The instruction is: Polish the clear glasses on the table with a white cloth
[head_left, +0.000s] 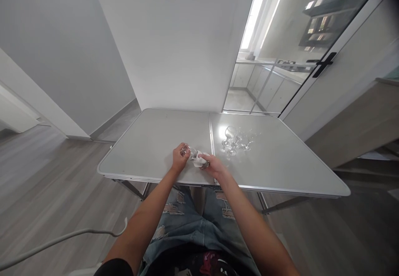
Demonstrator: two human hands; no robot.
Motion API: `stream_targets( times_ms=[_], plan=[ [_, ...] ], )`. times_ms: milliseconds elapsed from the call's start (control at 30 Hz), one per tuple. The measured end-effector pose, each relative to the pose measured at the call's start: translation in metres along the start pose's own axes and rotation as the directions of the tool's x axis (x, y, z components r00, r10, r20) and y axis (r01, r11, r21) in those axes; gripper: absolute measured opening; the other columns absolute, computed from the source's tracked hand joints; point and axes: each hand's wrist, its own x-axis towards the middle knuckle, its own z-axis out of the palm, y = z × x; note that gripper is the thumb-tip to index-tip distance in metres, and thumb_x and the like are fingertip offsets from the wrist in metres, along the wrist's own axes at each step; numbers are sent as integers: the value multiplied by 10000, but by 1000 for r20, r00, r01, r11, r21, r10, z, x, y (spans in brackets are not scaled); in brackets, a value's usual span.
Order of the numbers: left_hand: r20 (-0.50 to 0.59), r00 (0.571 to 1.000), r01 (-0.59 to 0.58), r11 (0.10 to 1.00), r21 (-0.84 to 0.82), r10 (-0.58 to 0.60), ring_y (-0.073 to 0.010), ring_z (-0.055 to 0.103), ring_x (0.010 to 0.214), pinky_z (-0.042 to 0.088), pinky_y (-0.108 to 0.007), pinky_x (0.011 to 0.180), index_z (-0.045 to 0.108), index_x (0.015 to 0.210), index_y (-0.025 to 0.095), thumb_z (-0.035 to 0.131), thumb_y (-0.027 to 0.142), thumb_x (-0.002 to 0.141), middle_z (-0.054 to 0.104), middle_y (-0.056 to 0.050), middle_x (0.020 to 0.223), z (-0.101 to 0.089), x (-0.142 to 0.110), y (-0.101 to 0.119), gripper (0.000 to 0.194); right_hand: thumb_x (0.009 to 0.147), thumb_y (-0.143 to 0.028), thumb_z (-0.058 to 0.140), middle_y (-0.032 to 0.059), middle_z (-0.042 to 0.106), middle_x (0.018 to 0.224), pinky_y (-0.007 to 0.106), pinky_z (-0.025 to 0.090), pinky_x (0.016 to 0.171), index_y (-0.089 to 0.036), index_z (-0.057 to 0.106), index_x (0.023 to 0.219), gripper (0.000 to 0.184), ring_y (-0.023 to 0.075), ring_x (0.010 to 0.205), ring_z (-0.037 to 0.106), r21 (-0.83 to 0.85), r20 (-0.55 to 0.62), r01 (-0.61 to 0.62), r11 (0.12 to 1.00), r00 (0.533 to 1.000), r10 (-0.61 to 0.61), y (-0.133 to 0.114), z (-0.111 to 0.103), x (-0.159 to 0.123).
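My left hand [180,155] is closed round one end of a clear stemmed glass [192,153], which lies tilted on its side above the table near its front edge. At the glass's other end, my right hand [213,164] grips a white cloth or tissue [199,159] that wraps part of the glass. The covered part is hidden. To the right of my hands, several clear stemmed glasses [230,132] stand close together on the table, their outlines hard to separate.
The folding table [280,159] is light grey with a metal rim and a seam [211,136] across its middle. A white wall [177,51] stands behind it. At the right is a glass door with a black handle [324,65]. A pale curved tube [77,232] rises at lower left.
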Motion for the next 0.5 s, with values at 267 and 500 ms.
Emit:
stream_targets(
  times_ms=[267, 500],
  plan=[
    [-28, 1000, -6, 999, 53, 7, -119, 499, 568, 390, -234, 547, 580, 887, 198, 588, 474, 850, 569, 22, 685, 2, 0, -6, 279, 843, -215, 615, 118, 715, 977, 417, 376, 948, -176, 672, 1156, 320, 263, 982, 608, -886, 403, 463, -9, 762, -508, -15, -11, -17],
    [-10, 1000, -3, 996, 92, 3, -124, 512, 592, 401, -241, 577, 575, 868, 200, 570, 489, 859, 574, 18, 706, 2, 1, -7, 289, 904, -473, 584, 45, 706, 815, 312, 438, 745, -192, 705, 957, 311, 195, 752, 622, -750, 44, 398, 529, 827, -561, 8, -6, -7]
  ],
)
